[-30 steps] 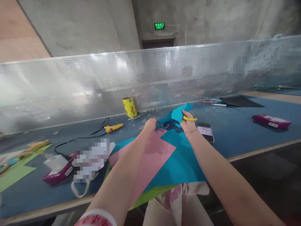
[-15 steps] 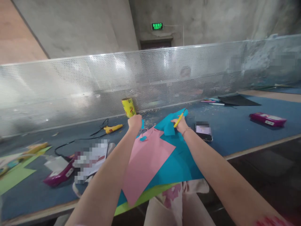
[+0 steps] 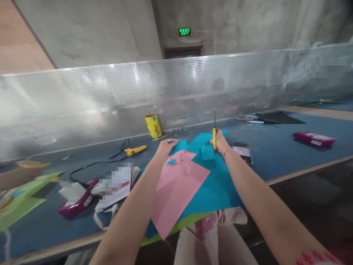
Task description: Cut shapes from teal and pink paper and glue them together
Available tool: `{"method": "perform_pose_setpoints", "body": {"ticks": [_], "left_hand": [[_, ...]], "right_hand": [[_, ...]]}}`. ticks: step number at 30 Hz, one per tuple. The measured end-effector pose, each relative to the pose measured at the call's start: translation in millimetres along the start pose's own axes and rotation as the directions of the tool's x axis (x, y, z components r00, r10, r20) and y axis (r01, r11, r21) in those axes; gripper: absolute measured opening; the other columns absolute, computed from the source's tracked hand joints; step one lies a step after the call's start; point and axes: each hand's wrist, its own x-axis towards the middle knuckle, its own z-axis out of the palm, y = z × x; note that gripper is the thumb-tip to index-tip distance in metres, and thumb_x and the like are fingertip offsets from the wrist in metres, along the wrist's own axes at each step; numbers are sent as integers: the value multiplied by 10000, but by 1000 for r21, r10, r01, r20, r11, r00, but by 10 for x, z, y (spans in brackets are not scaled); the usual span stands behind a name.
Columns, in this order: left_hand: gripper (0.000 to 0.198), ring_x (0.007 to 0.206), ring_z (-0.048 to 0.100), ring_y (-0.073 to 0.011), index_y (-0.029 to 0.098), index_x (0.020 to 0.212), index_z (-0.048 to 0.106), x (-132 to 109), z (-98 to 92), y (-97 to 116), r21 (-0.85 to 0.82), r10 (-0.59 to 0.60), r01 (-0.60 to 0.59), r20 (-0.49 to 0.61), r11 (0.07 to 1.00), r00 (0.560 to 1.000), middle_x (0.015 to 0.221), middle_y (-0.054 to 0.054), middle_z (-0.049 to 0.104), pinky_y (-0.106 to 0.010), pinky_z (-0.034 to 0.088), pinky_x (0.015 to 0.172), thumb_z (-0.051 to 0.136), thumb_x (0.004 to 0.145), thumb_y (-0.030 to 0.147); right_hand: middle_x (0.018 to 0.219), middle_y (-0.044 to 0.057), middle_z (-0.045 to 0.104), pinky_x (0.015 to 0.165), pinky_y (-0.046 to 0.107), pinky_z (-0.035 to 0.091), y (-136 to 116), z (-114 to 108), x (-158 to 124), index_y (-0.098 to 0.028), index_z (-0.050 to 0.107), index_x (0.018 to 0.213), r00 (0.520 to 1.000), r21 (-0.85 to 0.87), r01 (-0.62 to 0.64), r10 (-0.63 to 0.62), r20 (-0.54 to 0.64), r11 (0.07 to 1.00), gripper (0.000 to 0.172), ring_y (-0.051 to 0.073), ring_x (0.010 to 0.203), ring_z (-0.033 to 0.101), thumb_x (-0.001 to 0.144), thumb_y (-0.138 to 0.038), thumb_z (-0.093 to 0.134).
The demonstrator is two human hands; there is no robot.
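Observation:
My right hand (image 3: 220, 141) is closed around yellow-handled scissors (image 3: 214, 139), their thin blades pointing up and away from me. Below that hand lies cut blue paper (image 3: 208, 151), partly folded over on itself. My left hand (image 3: 166, 146) has its fingertips pinched at the edge of a small blue paper piece (image 3: 181, 144). Between my forearms, a pink paper sheet (image 3: 176, 195) with a notched outline rests over a large blue sheet (image 3: 212, 187). On the pink paper sits a small blue scrap (image 3: 171, 161). A green sheet (image 3: 190, 222) shows underneath, at the table edge.
Left of me are a yellow glue gun (image 3: 135, 150) with a black cord, a tablet-like screen (image 3: 117, 187) and a purple power strip (image 3: 74, 207). A yellow tape roll (image 3: 153, 126) stands by the perforated divider (image 3: 110, 99). To the right lies a phone (image 3: 242, 151). Another person's arm (image 3: 16, 178) reaches in at far left.
The scissors have turned from slanting to upright in my right hand. My left hand has shifted right, its fingers now at the blue piece. Another person's arm has appeared at far left.

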Motion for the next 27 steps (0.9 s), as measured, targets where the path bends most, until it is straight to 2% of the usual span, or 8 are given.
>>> {"method": "perform_pose_setpoints", "body": {"ticks": [3,5,8,12,16,21,24,27], "left_hand": [[189,836,611,-193,157,728,701,-82,98,26,271,46,-115,248,956,968,843,-52,702,-319,462,804,630,644,310],[201,877,606,-185,170,767,696,-127,159,55,384,106,-231,320,894,941,897,-37,699,-309,442,847,579,701,319],[229,901,601,-179,174,809,682,-165,215,118,423,215,-359,350,832,912,930,-32,692,-285,430,859,527,753,333],[242,881,600,-173,169,817,664,-176,222,139,474,270,-404,326,782,906,925,-37,683,-266,437,817,486,780,328],[246,862,600,-169,178,807,656,-193,219,64,510,200,-474,501,718,842,905,-30,676,-255,444,783,466,783,335],[237,863,600,-175,191,833,651,-222,247,1,554,127,-535,609,638,783,922,-32,674,-257,447,770,451,787,309],[236,877,599,-180,197,837,646,-235,257,11,574,121,-507,578,643,807,915,-33,674,-261,448,774,450,792,319],[241,882,596,-172,186,809,645,-249,268,37,543,130,-447,523,711,842,927,-35,670,-255,447,789,451,795,329]], "right_hand": [[527,-88,431,391,212,337,17,-49,-30,-184,494,890,998,1,-21,21,59,1000,474,89,416,431,470,-5,621],[514,-81,439,399,235,351,27,-46,-48,-190,500,824,997,-2,-21,21,78,1000,428,99,415,430,459,-35,662],[605,-61,480,492,278,418,-17,-18,-65,-201,480,889,999,19,40,-41,24,999,462,127,504,479,490,-125,701],[850,-10,512,722,301,447,-172,-9,-95,-223,419,1042,967,61,223,-214,-135,973,541,148,756,526,573,-215,689],[906,38,519,770,329,434,-240,-13,-149,-211,432,1068,890,-41,419,-419,-178,907,482,182,822,528,643,-243,659],[1022,145,549,790,425,409,-146,-5,-206,-170,416,1100,968,-490,211,-250,-15,845,521,302,973,528,667,-302,674],[1047,195,551,762,459,405,-102,-10,-220,-165,435,1066,991,-647,124,-129,40,753,516,362,1001,522,655,-340,694],[1016,204,573,720,414,422,-81,-8,-209,-154,439,1061,989,-694,146,-78,128,706,557,350,947,562,627,-362,720]]}}
